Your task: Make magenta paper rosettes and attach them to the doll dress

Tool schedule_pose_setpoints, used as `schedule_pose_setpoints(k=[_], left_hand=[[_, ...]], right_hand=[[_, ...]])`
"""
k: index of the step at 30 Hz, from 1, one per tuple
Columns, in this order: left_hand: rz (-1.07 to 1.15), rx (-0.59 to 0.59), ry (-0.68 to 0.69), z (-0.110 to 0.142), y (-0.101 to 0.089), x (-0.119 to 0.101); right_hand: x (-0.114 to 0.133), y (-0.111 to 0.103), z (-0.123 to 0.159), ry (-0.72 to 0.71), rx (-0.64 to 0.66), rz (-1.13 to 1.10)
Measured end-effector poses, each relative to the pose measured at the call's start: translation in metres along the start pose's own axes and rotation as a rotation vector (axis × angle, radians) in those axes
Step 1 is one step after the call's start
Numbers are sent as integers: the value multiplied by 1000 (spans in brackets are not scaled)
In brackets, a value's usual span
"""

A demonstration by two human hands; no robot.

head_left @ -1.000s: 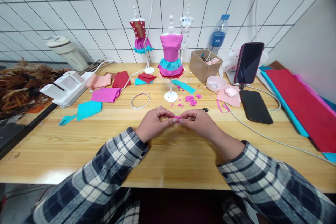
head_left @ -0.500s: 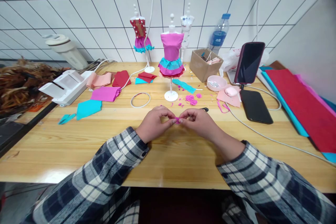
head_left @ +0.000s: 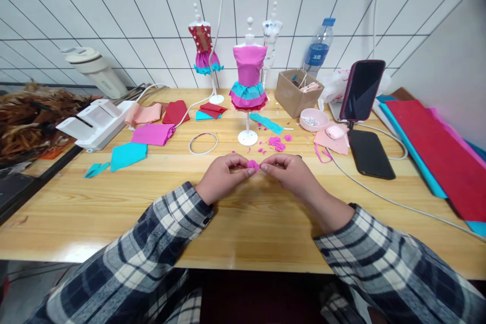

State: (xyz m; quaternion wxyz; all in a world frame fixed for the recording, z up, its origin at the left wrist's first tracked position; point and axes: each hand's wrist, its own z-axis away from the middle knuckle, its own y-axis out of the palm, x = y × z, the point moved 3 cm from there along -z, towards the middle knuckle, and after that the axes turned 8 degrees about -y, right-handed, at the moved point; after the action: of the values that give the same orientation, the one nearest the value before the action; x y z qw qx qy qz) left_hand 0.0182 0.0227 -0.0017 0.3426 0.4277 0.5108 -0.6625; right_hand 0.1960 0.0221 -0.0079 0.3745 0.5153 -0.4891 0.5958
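Observation:
Between my two hands is a small pink ruffled flower (head_left: 253,164), just above the table. My left hand (head_left: 225,176) pinches its left side between thumb and fingertips. The fingertips of my right hand (head_left: 289,174) are closed on its right edge. Just beyond my hands stands a mini dress form (head_left: 249,68) in a pink top and a tiered skirt of blue, pink and red. Several similar pink ruffled flowers (head_left: 276,143) lie on the table to the right of its base, among tiny pink scraps. A dark tool is mostly hidden behind my right hand.
Folded coloured pieces (head_left: 154,134) and a white ring (head_left: 203,143) lie to the left. On the right are a cardboard box (head_left: 298,93), a pink bowl of beads (head_left: 314,119), a black phone (head_left: 371,154), a propped phone (head_left: 361,91) and a cable (head_left: 398,205).
The pink flower has turned so that its round ruffled face shows more. Both hands have lifted slightly away from me, and my right fingers now sit at its edge.

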Motion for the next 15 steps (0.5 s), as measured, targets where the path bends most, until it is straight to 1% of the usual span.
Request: schedule_pose_setpoints(k=[5, 9, 13, 15], left_hand=[[-86, -13, 19, 1, -1, -2], [-119, 28, 35, 0, 0, -2], [-98, 73, 37, -1, 0, 1], [-63, 72, 14, -2, -1, 3]], right_hand=[[0, 3, 1, 12, 67, 44], [-1, 2, 0, -5, 89, 95], [2, -1, -1, -36, 111, 135], [4, -2, 0, -50, 109, 132]])
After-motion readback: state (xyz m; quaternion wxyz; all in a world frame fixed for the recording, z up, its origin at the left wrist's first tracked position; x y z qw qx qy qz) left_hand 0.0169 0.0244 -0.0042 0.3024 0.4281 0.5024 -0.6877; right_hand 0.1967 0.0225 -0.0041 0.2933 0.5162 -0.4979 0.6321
